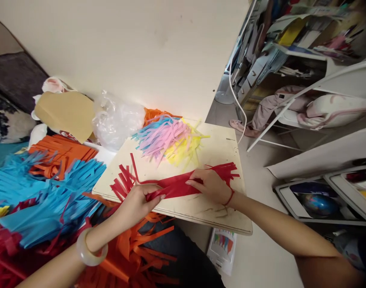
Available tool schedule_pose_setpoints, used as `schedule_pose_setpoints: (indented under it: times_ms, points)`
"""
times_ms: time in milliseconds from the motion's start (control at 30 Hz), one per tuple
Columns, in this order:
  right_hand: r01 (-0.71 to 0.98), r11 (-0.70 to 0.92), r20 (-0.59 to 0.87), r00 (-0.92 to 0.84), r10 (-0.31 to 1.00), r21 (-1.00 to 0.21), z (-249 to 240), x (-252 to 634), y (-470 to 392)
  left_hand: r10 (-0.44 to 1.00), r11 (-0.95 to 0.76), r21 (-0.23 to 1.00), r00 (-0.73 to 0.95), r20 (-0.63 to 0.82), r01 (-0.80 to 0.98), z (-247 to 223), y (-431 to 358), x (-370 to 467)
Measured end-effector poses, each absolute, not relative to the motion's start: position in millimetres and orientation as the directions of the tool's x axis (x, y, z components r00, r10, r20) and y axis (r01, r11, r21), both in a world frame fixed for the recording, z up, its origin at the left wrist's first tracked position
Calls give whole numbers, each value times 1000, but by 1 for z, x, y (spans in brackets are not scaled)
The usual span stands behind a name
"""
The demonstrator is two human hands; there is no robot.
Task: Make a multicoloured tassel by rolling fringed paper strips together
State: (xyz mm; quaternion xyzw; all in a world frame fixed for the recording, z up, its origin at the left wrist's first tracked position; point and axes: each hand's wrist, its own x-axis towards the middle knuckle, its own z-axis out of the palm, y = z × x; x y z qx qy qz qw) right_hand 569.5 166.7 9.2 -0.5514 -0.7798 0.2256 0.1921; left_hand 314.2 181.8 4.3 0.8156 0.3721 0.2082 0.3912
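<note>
A strip of red tissue paper (178, 186) with fringed ends stretches across the pale wooden board (159, 206). Pinching its left part is my left hand (143, 200), thumb against the paper's front edge; a bangle circles that wrist. My right hand (210, 185) grips the strip further right with bent fingers, and a red cord is round the wrist. Cut fringes fan out beyond both hands. Behind the strip, on the same board, lies a pile of pink fringed paper (171, 136) mixed with blue and yellow fringes (184, 148).
Blue fringed paper (77, 196) and orange fringed paper (63, 154) heap up at the left. Orange strips (135, 248) hang below the board. A clear plastic bag (117, 120) leans near the wall. At right stand a white folding chair (291, 104) and a printed package (222, 248) on the floor.
</note>
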Motion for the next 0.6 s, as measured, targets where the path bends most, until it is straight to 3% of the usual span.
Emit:
schedule_pose_setpoints:
  times_ms: [167, 300, 433, 533, 600]
  points:
    - [939, 212, -195, -270, 943, -272, 22, 555, 181, 809, -357, 849, 584, 72, 389, -3, 193, 313]
    - [958, 238, -298, -277, 914, -160, 32, 548, 187, 778, -448, 757, 624, 68, 476, 1, 192, 306]
    - [955, 262, -326, -293, 899, -136, 32, 546, 189, 755, -645, 416, 619, 217, 640, 11, 175, 307]
    - [954, 273, -341, -301, 891, -126, 31, 545, 192, 551, -818, 79, 734, 397, 570, 10, 156, 320]
    - [953, 275, -352, -302, 886, -128, 30, 546, 194, 414, -876, -72, 820, 395, 476, 2, 147, 331]
